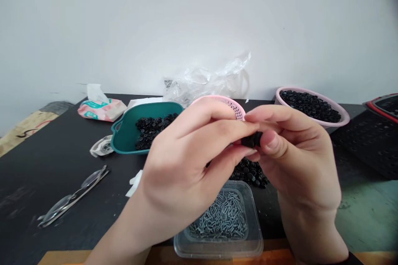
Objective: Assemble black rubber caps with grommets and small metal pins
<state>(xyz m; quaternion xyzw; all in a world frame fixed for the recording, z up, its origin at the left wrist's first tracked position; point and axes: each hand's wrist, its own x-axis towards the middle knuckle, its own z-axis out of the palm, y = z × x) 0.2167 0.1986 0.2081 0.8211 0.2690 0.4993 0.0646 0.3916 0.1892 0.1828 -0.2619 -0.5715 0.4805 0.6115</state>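
Observation:
Both hands meet above the table, pinching a small black round part (251,140) between their fingertips. My left hand (189,149) grips its left side with thumb and forefinger. On the other side, the thumb of my right hand (295,153) presses against the part's end. Fingers cover most of it, so its exact kind cannot be made out. Below the hands stands a clear plastic box (257,232) with many small metal screws (224,217). Behind that box, a pile of black round pieces (248,173) lies on the table, partly hidden by the hands.
A green basin (124,136) holds black ring-like pieces. Behind the hands is a pink basket (236,107); a pink bowl (343,120) of black parts stands back right. Glasses (74,196), a tissue pack (102,107), clear plastic film (208,80) and a black basket (367,140) surround them.

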